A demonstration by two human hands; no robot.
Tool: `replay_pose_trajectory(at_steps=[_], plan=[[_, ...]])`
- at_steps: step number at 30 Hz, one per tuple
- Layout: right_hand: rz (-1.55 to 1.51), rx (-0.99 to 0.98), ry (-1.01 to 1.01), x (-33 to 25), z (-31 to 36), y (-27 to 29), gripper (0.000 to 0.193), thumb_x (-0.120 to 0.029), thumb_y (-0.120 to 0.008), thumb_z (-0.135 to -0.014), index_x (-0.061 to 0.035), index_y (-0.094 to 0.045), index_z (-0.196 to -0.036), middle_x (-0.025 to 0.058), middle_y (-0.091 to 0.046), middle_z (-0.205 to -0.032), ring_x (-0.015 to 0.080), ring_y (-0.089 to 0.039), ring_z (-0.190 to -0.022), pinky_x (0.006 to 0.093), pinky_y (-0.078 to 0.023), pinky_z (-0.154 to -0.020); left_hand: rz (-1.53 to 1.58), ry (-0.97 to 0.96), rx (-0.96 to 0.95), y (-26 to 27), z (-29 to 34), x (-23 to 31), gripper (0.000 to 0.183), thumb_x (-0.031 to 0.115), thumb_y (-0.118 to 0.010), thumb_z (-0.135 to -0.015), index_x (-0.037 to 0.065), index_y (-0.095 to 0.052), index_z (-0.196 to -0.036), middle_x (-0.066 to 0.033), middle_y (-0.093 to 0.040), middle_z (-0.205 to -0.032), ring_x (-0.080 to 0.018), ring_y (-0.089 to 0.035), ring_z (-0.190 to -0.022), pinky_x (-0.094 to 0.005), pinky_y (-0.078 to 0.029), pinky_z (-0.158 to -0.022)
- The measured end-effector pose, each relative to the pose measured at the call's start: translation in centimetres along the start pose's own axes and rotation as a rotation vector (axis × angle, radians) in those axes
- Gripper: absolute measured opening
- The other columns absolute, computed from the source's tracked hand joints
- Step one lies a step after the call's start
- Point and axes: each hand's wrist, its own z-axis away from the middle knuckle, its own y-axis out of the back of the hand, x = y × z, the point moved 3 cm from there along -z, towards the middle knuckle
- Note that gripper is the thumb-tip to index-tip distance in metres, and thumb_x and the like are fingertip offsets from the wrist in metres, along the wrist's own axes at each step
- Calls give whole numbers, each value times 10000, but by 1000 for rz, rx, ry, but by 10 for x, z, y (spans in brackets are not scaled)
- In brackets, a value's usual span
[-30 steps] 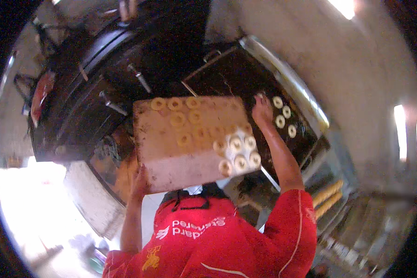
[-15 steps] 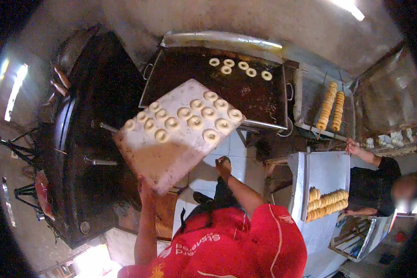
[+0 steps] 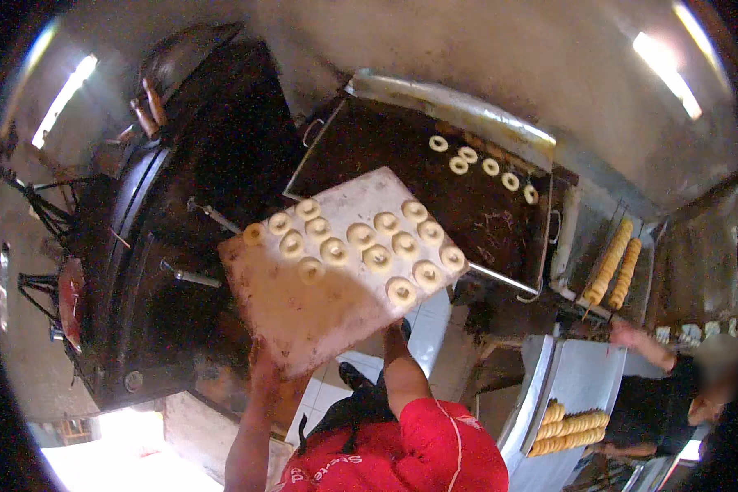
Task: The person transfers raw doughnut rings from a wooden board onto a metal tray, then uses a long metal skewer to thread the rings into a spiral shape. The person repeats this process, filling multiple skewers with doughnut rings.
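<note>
A flour-dusted board (image 3: 303, 328) carries several raw dough rings (image 3: 377, 258) on its far half. My left hand (image 3: 262, 354) is closed on the board's near left edge, its fingers mostly hidden. At the near right edge is my right hand (image 3: 394, 334); its fingers are hidden behind the board, so its grip cannot be seen. The board is held tilted, with its far corner over the front of a wide dark frying pan (image 3: 336, 160). Pale rings (image 3: 490, 166) lie toward the back of that pan.
A large dark rounded machine (image 3: 172, 312) with metal handles stands left. Right, browned rings on skewers (image 3: 611, 262) rest over a metal tray (image 3: 562, 246). A co-worker (image 3: 656, 394) stands by a pale tray (image 3: 586, 373) holding rows of browned rings (image 3: 570, 430).
My right hand, which was apart from the board, has come up to its near right edge. My view has turned, shifting the pan and the co-worker in the picture.
</note>
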Motion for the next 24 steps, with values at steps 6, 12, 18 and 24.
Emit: replay_pose_trajectory(at_steps=[6,12,18,24], plan=[[59,-177,185,33,59,22,317,-381,-703,-976,-67,-678,-1016,156,-685,-797,304,-660,-698,466,-513,-642,-599,117,95,-51,49,70,683,571,-556,-1064,149,-429,-1585,-97,-525,-1513,-293,-566,-1346,-441,-550,-1021],[-73,-309,637,-125,148,174,323,-362,-713,-982,-43,-677,-943,170,-666,-793,340,-646,-710,487,-510,-667,-325,151,186,-13,39,24,641,536,-587,-1062,172,-453,-1573,-88,-563,-1449,-254,-599,-1280,-393,-563,-981],[363,142,1284,-313,-33,183,349,-208,-672,-950,-47,-661,-1259,237,-689,-1240,445,-624,-1183,524,-510,-1044,43,-19,149,-32,9,-56,528,457,-642,-1058,101,-549,-1437,-80,-681,-1217,-201,-671,-1046,-347,-574,-893],[613,-299,1019,-331,-136,144,519,-119,-710,-841,-47,-623,-1348,222,-668,-1336,416,-627,-1239,486,-501,-1080,-106,69,87,-64,7,-41,450,445,-647,-1051,120,-574,-1355,-50,-713,-1020,-253,-652,-790,-439,-565,-754]])
